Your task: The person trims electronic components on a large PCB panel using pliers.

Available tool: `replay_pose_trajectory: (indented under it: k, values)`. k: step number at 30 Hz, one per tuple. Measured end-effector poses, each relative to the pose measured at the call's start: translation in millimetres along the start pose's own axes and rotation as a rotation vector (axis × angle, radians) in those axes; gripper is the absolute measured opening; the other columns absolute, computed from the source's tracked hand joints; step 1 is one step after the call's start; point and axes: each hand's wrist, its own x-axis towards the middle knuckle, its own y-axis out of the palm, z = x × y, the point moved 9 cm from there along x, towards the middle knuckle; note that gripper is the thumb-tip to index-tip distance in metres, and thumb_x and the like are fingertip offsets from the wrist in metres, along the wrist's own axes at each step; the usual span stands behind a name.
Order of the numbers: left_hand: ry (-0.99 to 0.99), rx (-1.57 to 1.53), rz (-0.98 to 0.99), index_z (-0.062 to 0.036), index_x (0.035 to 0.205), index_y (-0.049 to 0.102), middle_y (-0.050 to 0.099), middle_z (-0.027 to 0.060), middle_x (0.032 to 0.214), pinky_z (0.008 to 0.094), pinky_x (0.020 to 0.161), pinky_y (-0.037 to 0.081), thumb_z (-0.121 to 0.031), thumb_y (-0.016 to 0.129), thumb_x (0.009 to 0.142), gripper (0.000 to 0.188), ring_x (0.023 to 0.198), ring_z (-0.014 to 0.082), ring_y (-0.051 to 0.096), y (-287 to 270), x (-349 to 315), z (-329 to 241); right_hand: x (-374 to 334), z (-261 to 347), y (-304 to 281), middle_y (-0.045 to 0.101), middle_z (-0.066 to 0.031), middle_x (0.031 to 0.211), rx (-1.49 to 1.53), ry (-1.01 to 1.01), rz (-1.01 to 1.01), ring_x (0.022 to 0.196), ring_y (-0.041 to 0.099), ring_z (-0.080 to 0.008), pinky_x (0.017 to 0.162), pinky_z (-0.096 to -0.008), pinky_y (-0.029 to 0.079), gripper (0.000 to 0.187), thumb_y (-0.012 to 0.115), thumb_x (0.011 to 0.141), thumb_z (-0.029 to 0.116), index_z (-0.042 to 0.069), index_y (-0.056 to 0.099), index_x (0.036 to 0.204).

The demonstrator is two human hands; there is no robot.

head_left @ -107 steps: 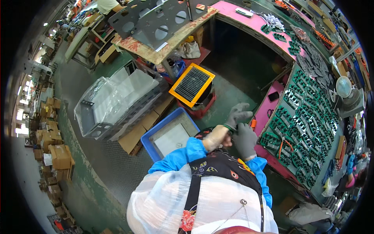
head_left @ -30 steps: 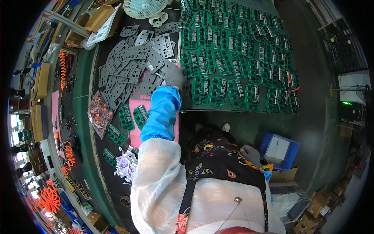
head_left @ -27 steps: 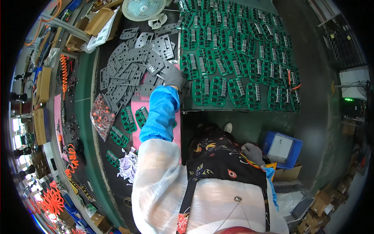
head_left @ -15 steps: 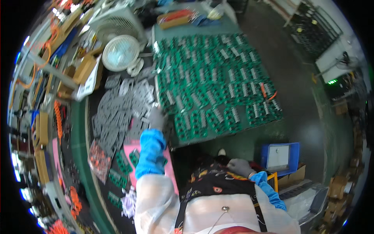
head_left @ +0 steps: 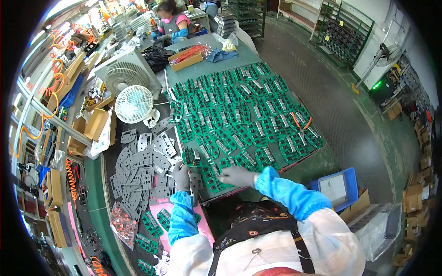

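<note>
My left hand (head_left: 181, 177), in a grey glove, is at the seam between a heap of grey plates (head_left: 138, 161) and the green circuit boards (head_left: 225, 110). Its fingers are bent together; what they hold, if anything, is hard to make out. Beside its fingertips is one circuit board (head_left: 192, 157) at the near left corner of the rows. My right hand (head_left: 237, 176), gloved the same way, hovers over the near edge of the boards with its fingers reaching left, apart and without anything visible in them.
A white fan (head_left: 134, 104) stands beyond the plates. On the boards rest orange-handled pliers (head_left: 300, 122). A pink sheet (head_left: 205, 226) and a bag of orange parts (head_left: 123, 220) lie near left. To the right is a blue bin (head_left: 351, 184). A co-worker (head_left: 172, 25) sits at the far end.
My right hand has risen from beside my body to above the near boards. My left hand stays at the plates' edge. The view has tilted up, bringing the co-worker into sight.
</note>
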Motion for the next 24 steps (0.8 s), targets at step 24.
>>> replay_pose_trajectory:
  k: [24]
  values:
    - [-0.170,-0.947,-0.305,-0.0046,0.082,0.053,0.052,-0.0016,0.075,0.0308,0.062,0.048,-0.008,0.057,0.090,0.009,0.073,0.0134,0.053,-40,-125,74,83,68,96,0.067,-0.0069,0.097,1.480,0.036,-0.061,0.082,0.066,-0.0159,0.073,-0.0307,0.057,0.026,0.060,0.092,0.014,0.001,0.060,0.114]
